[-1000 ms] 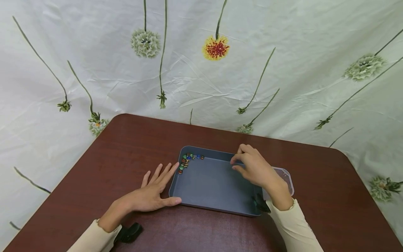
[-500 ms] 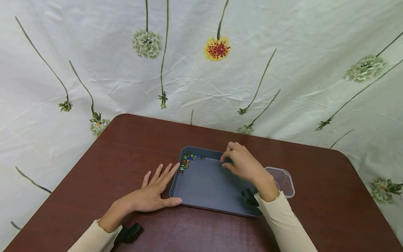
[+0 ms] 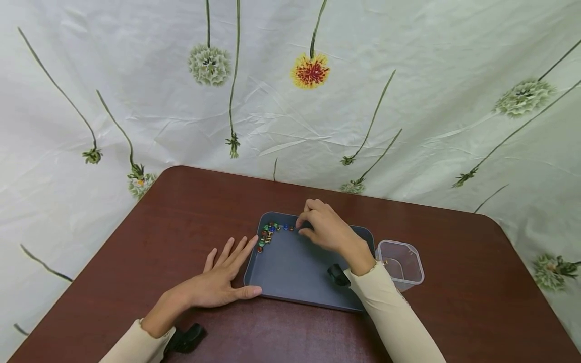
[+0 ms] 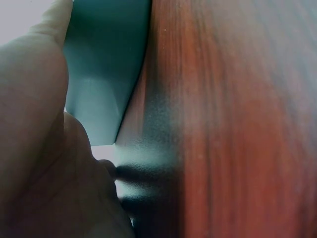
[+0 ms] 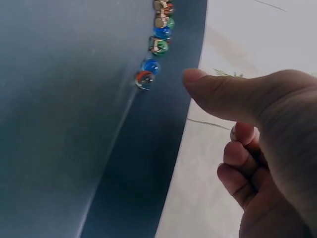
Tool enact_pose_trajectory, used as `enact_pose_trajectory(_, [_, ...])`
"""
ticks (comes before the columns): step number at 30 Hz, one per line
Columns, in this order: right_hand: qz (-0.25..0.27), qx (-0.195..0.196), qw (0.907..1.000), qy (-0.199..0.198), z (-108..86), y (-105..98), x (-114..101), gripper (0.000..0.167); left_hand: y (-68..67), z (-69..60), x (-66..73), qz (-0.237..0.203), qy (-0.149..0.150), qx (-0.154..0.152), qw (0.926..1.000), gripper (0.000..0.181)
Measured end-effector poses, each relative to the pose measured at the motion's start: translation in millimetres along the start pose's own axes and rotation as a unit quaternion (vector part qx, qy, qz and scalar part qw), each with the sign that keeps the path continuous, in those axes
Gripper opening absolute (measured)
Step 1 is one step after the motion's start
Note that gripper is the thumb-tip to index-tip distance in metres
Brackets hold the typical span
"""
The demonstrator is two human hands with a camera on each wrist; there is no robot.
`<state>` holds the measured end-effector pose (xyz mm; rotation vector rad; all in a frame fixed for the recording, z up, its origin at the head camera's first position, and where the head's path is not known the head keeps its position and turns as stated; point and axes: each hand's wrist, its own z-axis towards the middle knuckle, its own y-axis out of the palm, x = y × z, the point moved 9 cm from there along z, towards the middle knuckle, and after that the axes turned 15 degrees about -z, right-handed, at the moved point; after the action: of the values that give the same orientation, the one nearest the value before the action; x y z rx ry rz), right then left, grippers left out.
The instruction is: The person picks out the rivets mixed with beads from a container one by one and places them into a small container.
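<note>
A dark blue-grey rectangular tray (image 3: 299,275) lies on the table. In its far left corner sit several glass marbles (image 3: 260,242) in green, blue and red, among small gold metal pieces (image 3: 269,236). My left hand (image 3: 215,285) has its fingers spread along the tray's left side, the thumb at the near left corner. Over the far rim hovers my right hand (image 3: 327,229), fingers bent and thumb apart from them, nothing visible between. Closest to it, in the right wrist view, are an orange-swirled marble (image 5: 144,80) and a blue marble (image 5: 151,66).
Against the tray's right side stands a clear plastic box (image 3: 410,264); a tiny gold thing shows inside, partly behind the right sleeve (image 3: 386,297). The brown wooden table (image 3: 472,282) extends around both. A flower-printed white cloth (image 3: 408,101) hangs behind its far edge.
My right hand has moved left across the tray, from its right end to near the marbles. The clear box has come more into view. My left hand has stayed put.
</note>
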<state>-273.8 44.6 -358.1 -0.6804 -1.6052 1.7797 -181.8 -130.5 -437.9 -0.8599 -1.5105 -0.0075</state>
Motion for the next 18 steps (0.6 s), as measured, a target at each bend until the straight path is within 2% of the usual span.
enact_pose_trajectory(11, [-0.004,0.002,1.0000,-0.008,22.0,10.5,-6.2,0.010,-0.5,-0.4,1.8,-0.005,0.002,0.002,1.0000,0.098])
enact_pose_trajectory(18, [-0.037,0.004,0.9984,-0.043,33.3,14.1,-17.2,0.009,0.3,0.8,1.8,-0.004,0.000,0.000,1.0000,0.098])
